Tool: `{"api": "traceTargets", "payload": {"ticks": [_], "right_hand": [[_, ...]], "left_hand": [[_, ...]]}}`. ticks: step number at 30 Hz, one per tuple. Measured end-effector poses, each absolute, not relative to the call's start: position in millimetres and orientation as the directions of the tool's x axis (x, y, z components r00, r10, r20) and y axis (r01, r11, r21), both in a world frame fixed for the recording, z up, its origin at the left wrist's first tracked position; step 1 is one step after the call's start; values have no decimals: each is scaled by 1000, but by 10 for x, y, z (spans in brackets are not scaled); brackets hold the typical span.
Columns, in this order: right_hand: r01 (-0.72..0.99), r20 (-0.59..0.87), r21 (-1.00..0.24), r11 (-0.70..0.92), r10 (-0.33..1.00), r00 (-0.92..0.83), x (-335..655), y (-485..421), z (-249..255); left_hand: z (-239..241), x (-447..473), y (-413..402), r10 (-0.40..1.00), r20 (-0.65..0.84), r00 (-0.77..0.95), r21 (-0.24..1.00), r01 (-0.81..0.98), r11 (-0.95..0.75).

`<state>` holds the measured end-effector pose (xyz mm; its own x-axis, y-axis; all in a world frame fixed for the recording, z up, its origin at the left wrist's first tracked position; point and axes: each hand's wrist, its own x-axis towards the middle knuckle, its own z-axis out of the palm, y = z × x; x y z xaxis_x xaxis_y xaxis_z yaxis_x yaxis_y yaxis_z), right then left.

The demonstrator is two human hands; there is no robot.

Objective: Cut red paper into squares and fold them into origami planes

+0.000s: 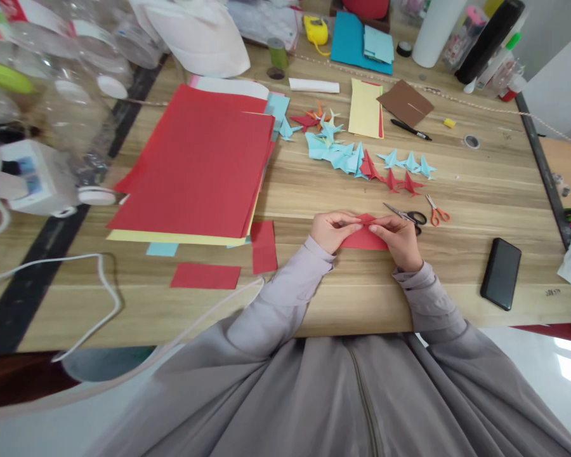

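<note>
A small piece of red paper (364,240) with folds at its top is between my two hands, just above or on the wooden table. My left hand (333,231) pinches its upper left part between thumb and fingers. On the upper right part, my right hand (398,240) pinches it the same way; the two thumbs nearly meet. Black-handled scissors (416,219) lie partly behind my right hand, with orange-handled scissors (438,212) beside them. Beyond my hands, folded light-blue paper cranes (412,162) and red paper cranes (392,181) stand in rows.
Large red sheets (197,168) are stacked at the left, with red paper strips (205,276) in front. A phone (501,274) lies at the right. Farther back are a pen (410,129), brown paper (405,103) and a yellow tape measure (316,30). A white cable (102,273) crosses the left side.
</note>
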<state>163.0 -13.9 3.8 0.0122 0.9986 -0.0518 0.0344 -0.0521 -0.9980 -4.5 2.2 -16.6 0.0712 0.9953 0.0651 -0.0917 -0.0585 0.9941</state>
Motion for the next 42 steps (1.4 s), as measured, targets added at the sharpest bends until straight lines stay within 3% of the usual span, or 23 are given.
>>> {"api": "traceTargets", "payload": {"ticks": [10, 19, 42], "right_hand": [[-23, -128, -992, -128, 992, 17, 1602, -133, 53], [2, -123, -992, -124, 988, 90, 1582, -123, 8], [17, -111, -993, -114, 984, 137, 1571, -107, -12]], "left_hand": [[-117, -19, 1, 999, -30, 39, 1000, 8, 30], [-182, 18, 56, 994, -80, 76, 980, -178, 93], [-165, 20, 49, 989, -106, 102, 968, -218, 126]]}}
